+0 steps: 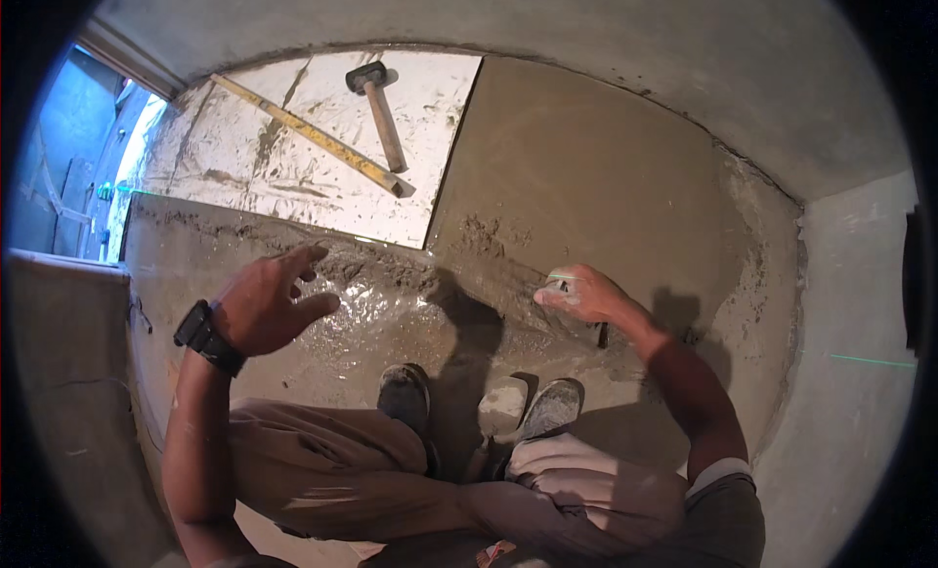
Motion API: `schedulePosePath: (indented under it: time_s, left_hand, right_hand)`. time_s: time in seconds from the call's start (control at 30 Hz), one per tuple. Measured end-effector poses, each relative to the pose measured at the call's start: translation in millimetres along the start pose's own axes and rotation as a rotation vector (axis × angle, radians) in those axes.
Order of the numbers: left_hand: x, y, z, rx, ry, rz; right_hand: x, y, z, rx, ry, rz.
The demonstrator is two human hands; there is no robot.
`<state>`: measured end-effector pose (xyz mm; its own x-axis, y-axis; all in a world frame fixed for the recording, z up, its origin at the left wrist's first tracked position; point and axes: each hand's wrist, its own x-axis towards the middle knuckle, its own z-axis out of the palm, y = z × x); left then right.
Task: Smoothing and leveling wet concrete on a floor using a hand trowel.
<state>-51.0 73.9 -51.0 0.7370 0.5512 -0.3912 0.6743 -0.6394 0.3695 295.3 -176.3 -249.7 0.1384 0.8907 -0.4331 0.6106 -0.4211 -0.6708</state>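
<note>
My left hand (274, 299) is open above the wet mortar (376, 309), thumb and fingers apart, holding nothing. A dark watch is on that wrist. My right hand (586, 293) hovers over the mortar farther right, its fingers curled in. Whatever they may hold is hidden. Beyond the mortar ridge lie large white tiles (322, 202) smeared with mortar. A mallet (384, 119) with a dark head and wooden handle rests on them, beside a yellow level (313, 135). Between my shoes is what looks like a trowel (502, 405) with a pale blade.
Smooth grey-brown mortar (586, 148) spreads right of the tiles. Grey walls (547, 26) enclose the far and right sides. A doorway (93, 168) opens at the far left. A green laser line (873, 360) crosses the right wall. My shoes (553, 409) stand close to the mortar.
</note>
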Motion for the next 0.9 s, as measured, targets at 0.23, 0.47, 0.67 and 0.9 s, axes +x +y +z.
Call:
schedulePosePath:
  time_s: [0.23,0.47,0.67,0.9]
  left_hand:
    - [-2.8,17.1,-4.3,0.042,-0.069,-0.008]
    - [2.2,13.2,0.1,0.02,-0.076,0.002]
    - [5.0,17.7,0.3,0.037,-0.107,-0.008]
    - [-11.4,31.3,-3.3,0.075,-0.174,-0.077]
  right_hand:
    - [-22.7,-13.5,4.4,-0.305,-0.039,-0.086]
    - [17.7,13.1,6.6,-0.401,0.166,-0.073]
    - [66.9,15.8,-29.0,-0.453,0.244,-0.059]
    - [137.2,6.8,-83.7,-0.251,0.279,0.13]
